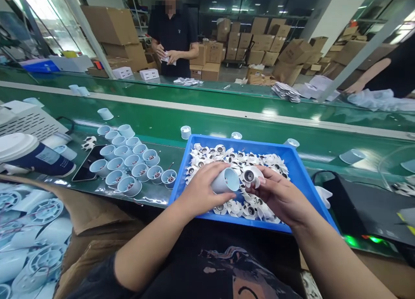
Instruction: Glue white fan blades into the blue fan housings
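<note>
My left hand [202,191] is wrapped round a light blue plastic cup-shaped housing [223,181], its open end turned to the right. Beside that rim, the fingers of my right hand [280,191] pinch a small white fan impeller [251,176] with a dark round hub. The two parts are close together, and I cannot tell whether they touch. Both hands are over a blue tray [304,173] in which many more white impellers [235,208] lie in a loose heap. To the left, several blue housings [129,186] stand in rows with small reddish parts inside.
A cardboard box [94,229] of blue housings is at lower left. Near it are a lidded paper cup [35,154] and a phone [87,162]. A black device [366,208] with green lights stands at right. Across the green conveyor [155,117], a person [173,35] handles a small item.
</note>
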`<state>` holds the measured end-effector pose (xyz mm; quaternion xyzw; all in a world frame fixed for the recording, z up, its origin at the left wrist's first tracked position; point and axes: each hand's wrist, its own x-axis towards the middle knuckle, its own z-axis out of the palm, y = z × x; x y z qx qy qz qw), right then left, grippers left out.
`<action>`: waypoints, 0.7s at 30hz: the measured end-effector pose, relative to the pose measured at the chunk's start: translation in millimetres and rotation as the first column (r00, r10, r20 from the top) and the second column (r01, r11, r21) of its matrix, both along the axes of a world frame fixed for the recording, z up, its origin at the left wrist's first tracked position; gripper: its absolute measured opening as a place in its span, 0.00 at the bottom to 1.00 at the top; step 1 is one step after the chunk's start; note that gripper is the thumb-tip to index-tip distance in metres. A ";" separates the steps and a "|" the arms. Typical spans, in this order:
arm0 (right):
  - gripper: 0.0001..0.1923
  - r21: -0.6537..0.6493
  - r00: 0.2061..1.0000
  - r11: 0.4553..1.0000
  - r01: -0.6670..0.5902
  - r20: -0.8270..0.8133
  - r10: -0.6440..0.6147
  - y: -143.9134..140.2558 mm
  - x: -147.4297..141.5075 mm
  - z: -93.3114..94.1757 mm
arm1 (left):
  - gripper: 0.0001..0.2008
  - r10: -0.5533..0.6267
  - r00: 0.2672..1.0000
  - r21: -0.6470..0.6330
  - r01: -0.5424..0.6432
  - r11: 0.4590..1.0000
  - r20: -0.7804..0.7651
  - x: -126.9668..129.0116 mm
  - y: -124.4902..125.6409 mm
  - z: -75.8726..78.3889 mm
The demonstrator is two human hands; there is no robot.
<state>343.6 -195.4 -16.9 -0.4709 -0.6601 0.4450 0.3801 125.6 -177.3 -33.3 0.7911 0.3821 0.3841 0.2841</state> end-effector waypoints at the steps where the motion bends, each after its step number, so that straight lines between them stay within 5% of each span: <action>1: 0.19 0.007 1.000 1.000 0.014 -0.020 -0.014 -4.5 -1.5 3.7 | 0.29 -0.026 0.999 0.048 0.027 0.999 -0.022 2.6 -3.1 2.7; 4: 0.12 0.157 0.992 0.987 0.018 0.122 -0.038 -15.2 -7.6 15.8 | 0.28 -0.052 0.995 0.146 0.064 0.987 -0.084 9.1 -11.3 6.7; 7: 0.08 0.386 0.916 0.919 -0.076 0.392 -0.088 -17.9 -14.7 20.0 | 0.25 -0.008 0.996 0.235 0.029 0.971 -0.093 13.8 -18.1 5.0; 10: 0.07 0.505 0.910 0.856 -0.112 0.398 -0.115 -10.9 -20.1 11.7 | 0.24 0.064 0.996 0.325 -0.040 0.945 -0.065 17.7 -23.6 0.9; 14: 0.12 0.568 0.951 0.817 -0.099 0.296 -0.090 0.1 -19.2 -2.2 | 0.24 0.099 0.993 0.363 -0.069 0.929 -0.064 17.8 -24.9 -3.1; 21: 0.15 0.528 0.941 0.839 -0.135 0.334 -0.058 -23.0 -3.5 2.9 | 0.29 0.142 0.984 0.209 -0.117 0.971 -0.106 -0.6 -11.0 4.3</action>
